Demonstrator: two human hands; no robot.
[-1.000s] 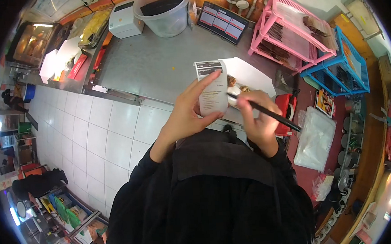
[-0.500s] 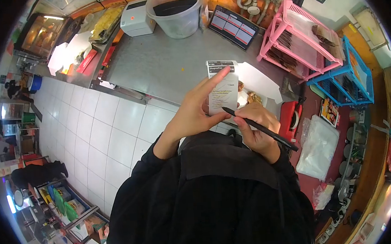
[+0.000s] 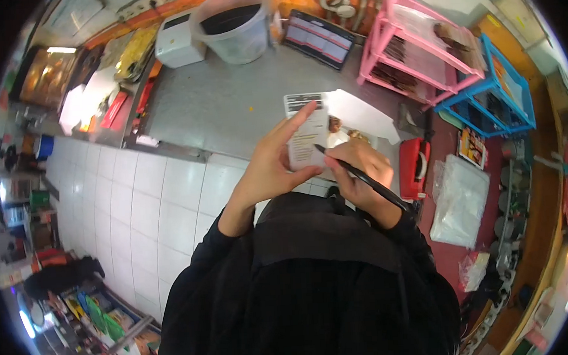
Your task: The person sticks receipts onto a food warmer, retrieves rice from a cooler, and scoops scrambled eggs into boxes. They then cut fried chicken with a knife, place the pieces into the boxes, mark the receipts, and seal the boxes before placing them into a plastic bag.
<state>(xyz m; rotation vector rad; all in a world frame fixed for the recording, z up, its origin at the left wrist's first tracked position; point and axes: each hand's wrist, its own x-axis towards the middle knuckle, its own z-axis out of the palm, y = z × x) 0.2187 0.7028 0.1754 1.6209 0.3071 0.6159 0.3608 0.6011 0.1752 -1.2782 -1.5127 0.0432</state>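
A white printed label [image 3: 307,134] stands upright in my left hand [image 3: 267,162], with the index finger across its top and the thumb at its lower edge. My right hand [image 3: 364,174] is closed round a black pen [image 3: 377,186], whose tip is at the lower right of the label. Behind the label and my right hand lies an open white box [image 3: 366,115] with brown food [image 3: 335,123] in it, partly hidden.
On the metal counter [image 3: 214,103] stand a white printer [image 3: 179,42], a clear bucket [image 3: 235,40] and a tablet [image 3: 318,39]. Pink shelves [image 3: 419,52] and a blue rack [image 3: 494,99] are at the right, near a red tape dispenser [image 3: 413,169] and plastic bags [image 3: 461,199].
The view has shifted, so the counter items appear further left. Both hands, the label and the pen appear slightly further left, with the pen tip a little higher relative to the label's bottom edge.
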